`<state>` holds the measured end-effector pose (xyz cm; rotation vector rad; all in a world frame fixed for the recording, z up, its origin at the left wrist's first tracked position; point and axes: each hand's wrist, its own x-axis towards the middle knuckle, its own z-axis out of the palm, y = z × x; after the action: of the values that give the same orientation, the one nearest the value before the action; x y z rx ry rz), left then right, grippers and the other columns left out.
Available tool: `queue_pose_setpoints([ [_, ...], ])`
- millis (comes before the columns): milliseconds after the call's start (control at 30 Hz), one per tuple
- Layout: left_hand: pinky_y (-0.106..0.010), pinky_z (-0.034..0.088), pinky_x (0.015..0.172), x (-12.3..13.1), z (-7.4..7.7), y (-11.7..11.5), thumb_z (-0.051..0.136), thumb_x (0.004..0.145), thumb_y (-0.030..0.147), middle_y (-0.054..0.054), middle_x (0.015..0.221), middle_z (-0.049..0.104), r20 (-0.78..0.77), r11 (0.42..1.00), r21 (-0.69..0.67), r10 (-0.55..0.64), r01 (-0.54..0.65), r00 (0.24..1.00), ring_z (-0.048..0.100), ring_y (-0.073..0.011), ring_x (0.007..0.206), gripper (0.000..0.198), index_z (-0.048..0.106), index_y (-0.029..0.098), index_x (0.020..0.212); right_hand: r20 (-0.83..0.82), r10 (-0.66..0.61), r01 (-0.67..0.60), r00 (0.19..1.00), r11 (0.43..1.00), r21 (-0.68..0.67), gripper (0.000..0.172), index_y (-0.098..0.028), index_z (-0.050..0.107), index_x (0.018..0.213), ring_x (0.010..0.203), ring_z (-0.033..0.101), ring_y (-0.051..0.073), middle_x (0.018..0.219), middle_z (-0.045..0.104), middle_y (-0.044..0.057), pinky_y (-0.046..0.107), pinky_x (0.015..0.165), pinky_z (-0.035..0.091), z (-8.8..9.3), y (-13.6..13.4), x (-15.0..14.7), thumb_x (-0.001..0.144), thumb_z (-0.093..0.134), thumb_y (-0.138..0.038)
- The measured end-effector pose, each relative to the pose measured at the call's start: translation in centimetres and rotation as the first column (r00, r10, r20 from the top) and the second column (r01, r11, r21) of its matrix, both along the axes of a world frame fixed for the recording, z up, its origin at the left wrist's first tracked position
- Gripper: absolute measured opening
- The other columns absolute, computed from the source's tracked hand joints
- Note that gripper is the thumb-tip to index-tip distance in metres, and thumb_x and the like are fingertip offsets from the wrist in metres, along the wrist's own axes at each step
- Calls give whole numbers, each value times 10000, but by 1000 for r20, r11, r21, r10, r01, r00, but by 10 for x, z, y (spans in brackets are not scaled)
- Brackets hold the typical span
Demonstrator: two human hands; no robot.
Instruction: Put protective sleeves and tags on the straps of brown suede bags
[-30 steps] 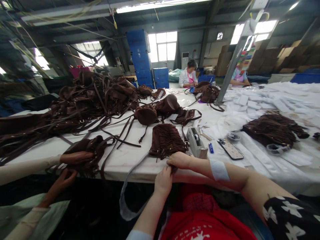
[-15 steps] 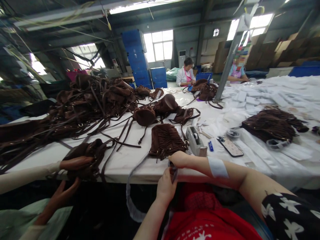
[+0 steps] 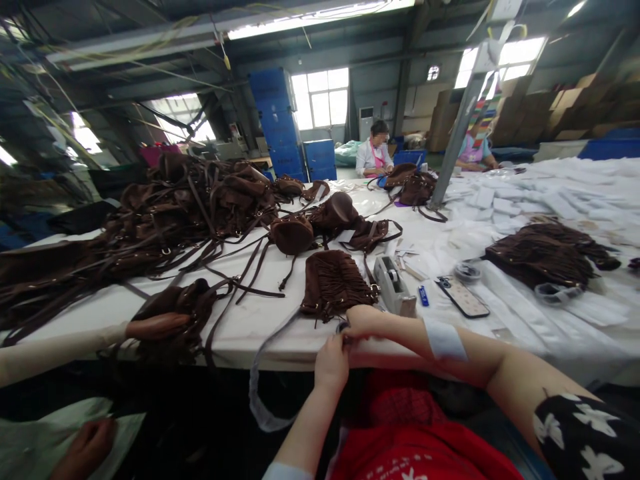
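A brown suede bag (image 3: 333,283) with a gathered front lies on the table just beyond my hands. From its left side a strap wrapped in clear film (image 3: 255,393) hangs in a loop below the table edge and passes behind my left forearm. My left hand (image 3: 331,362) is closed on the strap near its end, at the table's front edge. My right hand (image 3: 364,323) meets it from the right, fingers pinched on the same dark piece, mostly hidden by the fingers. A tape dispenser (image 3: 397,287) stands right of the bag.
A large heap of brown bags (image 3: 200,193) covers the left of the table. At left, a co-worker's hand (image 3: 157,327) rests on another bag (image 3: 175,307). Rightward lie a blue lighter-sized item (image 3: 423,296), a phone (image 3: 463,297) and white packing strips (image 3: 520,293). A metal post (image 3: 457,140) rises behind.
My hands have drawn closer together on the strap, and the grey wrapped part between them is now hidden. The co-worker's lower hand has dropped away from the bag to the lap.
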<state>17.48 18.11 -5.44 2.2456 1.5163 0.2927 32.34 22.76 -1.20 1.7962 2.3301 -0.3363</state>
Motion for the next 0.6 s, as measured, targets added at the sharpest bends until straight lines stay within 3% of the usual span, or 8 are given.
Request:
queue_pose_setpoints([
  [100,-261,447,870,12,-1,-1,443,900,193,-91,1085,666,85,1000,-15,-9,11,996,613,-186,1018,244,581,188,1102,32,6,-5,999,1000,-13,299,-42,663,985,775,693,286,860,703,198,300,616,496,-4,-1,-2,792,577,-253],
  [233,-199,418,938,13,4,-9,497,859,164,-61,1226,624,123,998,-9,-65,66,990,576,-144,1118,407,486,217,1263,42,89,-90,995,996,20,340,-48,617,1106,855,690,290,952,697,203,307,665,496,-5,4,3,784,555,-136],
  [300,-239,445,914,9,9,-12,473,860,134,-66,1178,639,25,998,-13,-59,59,998,609,-167,1067,451,462,239,1298,38,169,-170,985,985,14,319,-75,622,1104,849,690,271,926,705,178,298,682,489,-4,5,4,798,550,-128],
  [400,-329,486,813,3,15,-11,323,891,75,-101,1029,658,-128,1000,-19,-22,19,992,657,-217,914,421,543,236,1211,21,292,-292,956,956,3,258,-126,637,1077,885,678,251,923,711,136,296,733,475,-3,5,4,849,520,-156],
  [500,-336,478,802,-1,18,-5,286,905,83,-107,1050,644,-152,1000,-11,-28,26,988,650,-220,913,402,589,229,1125,-18,418,-418,908,908,22,234,-170,647,1042,957,656,239,971,708,103,306,803,454,0,1,5,898,463,-182],
  [567,-314,474,803,-2,18,-2,358,909,137,-86,1049,646,-145,999,-7,-42,41,989,643,-211,923,320,595,230,1101,-61,428,-424,902,903,73,244,-178,634,1076,971,650,238,1013,701,101,305,810,451,3,-1,7,900,471,-221],
  [600,-307,472,802,-2,17,-1,394,906,166,-79,1035,650,-140,999,-4,-42,42,989,641,-209,926,279,598,225,1088,-74,371,-364,926,926,99,273,-172,619,1115,969,650,244,1036,696,111,306,798,457,5,-3,8,897,485,-265],
])
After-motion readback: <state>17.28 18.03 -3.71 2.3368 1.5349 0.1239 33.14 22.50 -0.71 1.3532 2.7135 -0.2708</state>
